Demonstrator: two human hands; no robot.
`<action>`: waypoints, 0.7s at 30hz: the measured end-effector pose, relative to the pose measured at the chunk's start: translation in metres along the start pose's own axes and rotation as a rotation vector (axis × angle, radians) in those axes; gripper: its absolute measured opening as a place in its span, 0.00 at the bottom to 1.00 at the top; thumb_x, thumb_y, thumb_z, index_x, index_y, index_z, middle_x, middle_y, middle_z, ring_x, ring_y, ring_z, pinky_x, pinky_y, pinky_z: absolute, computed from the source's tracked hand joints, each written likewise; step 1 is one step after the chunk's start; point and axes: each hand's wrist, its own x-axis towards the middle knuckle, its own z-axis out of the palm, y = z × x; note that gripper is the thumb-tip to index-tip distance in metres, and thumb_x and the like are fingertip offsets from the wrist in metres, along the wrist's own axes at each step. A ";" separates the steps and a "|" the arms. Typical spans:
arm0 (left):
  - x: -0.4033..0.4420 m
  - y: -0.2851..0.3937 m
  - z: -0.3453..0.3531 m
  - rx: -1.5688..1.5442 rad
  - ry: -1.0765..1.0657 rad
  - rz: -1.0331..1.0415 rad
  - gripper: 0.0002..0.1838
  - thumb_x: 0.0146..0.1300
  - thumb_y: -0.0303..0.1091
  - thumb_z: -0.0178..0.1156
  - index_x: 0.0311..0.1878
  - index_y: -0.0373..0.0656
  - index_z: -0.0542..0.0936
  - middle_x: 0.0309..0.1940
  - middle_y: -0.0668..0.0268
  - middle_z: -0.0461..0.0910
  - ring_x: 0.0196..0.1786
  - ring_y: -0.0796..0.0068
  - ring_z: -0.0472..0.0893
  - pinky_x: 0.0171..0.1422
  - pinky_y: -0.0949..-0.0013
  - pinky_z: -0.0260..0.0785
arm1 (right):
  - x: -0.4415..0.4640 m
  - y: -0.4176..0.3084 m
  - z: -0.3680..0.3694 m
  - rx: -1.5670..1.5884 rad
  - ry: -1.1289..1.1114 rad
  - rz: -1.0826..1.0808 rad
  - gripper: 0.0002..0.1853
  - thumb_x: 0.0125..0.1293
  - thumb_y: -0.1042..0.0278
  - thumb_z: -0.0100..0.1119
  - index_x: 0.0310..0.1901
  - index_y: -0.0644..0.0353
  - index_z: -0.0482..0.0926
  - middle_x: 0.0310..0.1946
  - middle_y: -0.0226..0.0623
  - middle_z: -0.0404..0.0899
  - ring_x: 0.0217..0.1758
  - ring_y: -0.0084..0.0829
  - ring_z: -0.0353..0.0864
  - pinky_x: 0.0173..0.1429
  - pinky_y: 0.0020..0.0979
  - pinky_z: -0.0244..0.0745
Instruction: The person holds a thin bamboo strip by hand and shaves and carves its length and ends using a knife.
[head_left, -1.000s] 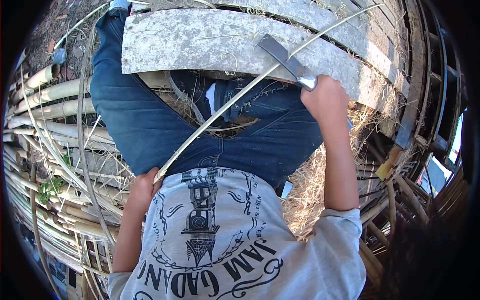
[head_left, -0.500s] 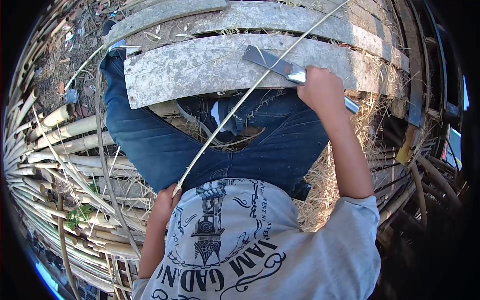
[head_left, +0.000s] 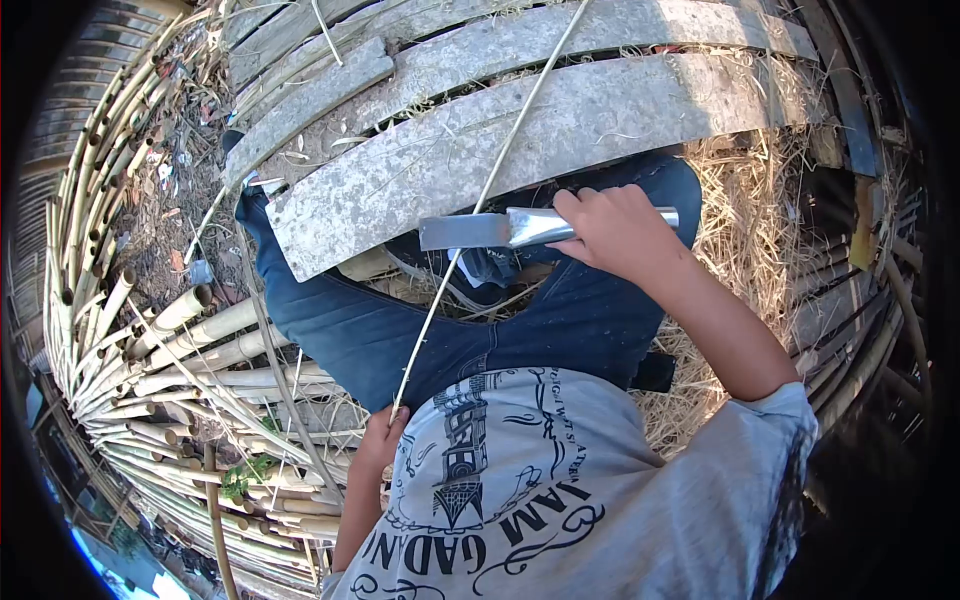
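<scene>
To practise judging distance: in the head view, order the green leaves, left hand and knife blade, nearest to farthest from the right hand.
1. Knife blade, just left of the right hand.
2. Left hand, lower left.
3. Green leaves, farther lower left.

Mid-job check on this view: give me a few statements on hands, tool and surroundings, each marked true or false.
1. The right hand holds the knife. True.
2. The left hand is empty. False: it holds one end of the pale strip.
3. The blade crosses the strip. True.
4. The shirt is plain. False: it bears dark lettering and a drawing.
5. The strip extends over the boards. True.
</scene>
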 end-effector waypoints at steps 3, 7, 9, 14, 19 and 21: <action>-0.008 0.018 -0.003 0.032 0.011 -0.076 0.17 0.74 0.37 0.52 0.31 0.34 0.71 0.18 0.62 0.67 0.26 0.74 0.63 0.31 0.64 0.61 | 0.011 0.033 -0.007 -0.007 0.181 0.250 0.19 0.53 0.55 0.72 0.36 0.60 0.77 0.24 0.44 0.82 0.29 0.43 0.85 0.34 0.39 0.79; -0.005 -0.008 0.008 0.003 0.079 0.011 0.18 0.74 0.39 0.52 0.30 0.35 0.71 0.18 0.64 0.66 0.25 0.76 0.62 0.30 0.65 0.59 | 0.008 0.010 -0.009 0.025 0.148 0.238 0.19 0.59 0.51 0.66 0.36 0.61 0.77 0.23 0.43 0.82 0.28 0.44 0.84 0.33 0.38 0.79; -0.006 -0.004 0.007 0.041 0.078 -0.002 0.18 0.74 0.39 0.52 0.30 0.36 0.71 0.18 0.65 0.66 0.25 0.77 0.61 0.29 0.65 0.59 | -0.001 -0.007 -0.004 0.033 -0.017 0.037 0.24 0.64 0.43 0.59 0.37 0.61 0.77 0.21 0.43 0.81 0.26 0.45 0.84 0.31 0.41 0.78; -0.001 -0.002 0.010 -0.009 0.066 -0.057 0.18 0.74 0.39 0.53 0.29 0.36 0.71 0.18 0.69 0.64 0.25 0.80 0.60 0.29 0.67 0.58 | 0.006 0.054 -0.003 -0.016 0.306 0.312 0.24 0.65 0.42 0.58 0.36 0.61 0.76 0.21 0.44 0.81 0.26 0.47 0.83 0.30 0.43 0.77; 0.000 -0.024 0.006 -0.057 0.055 -0.079 0.19 0.74 0.39 0.53 0.28 0.36 0.71 0.18 0.70 0.65 0.25 0.80 0.61 0.29 0.68 0.58 | -0.002 0.019 -0.006 -0.008 -0.058 -0.022 0.24 0.65 0.42 0.57 0.41 0.60 0.76 0.20 0.42 0.81 0.26 0.44 0.84 0.31 0.42 0.78; 0.002 -0.019 0.008 -0.052 0.069 -0.086 0.19 0.74 0.40 0.54 0.28 0.36 0.72 0.18 0.71 0.67 0.26 0.81 0.63 0.30 0.68 0.59 | 0.003 0.044 0.000 -0.009 0.103 0.098 0.24 0.65 0.42 0.57 0.42 0.60 0.76 0.20 0.42 0.81 0.26 0.45 0.84 0.31 0.42 0.78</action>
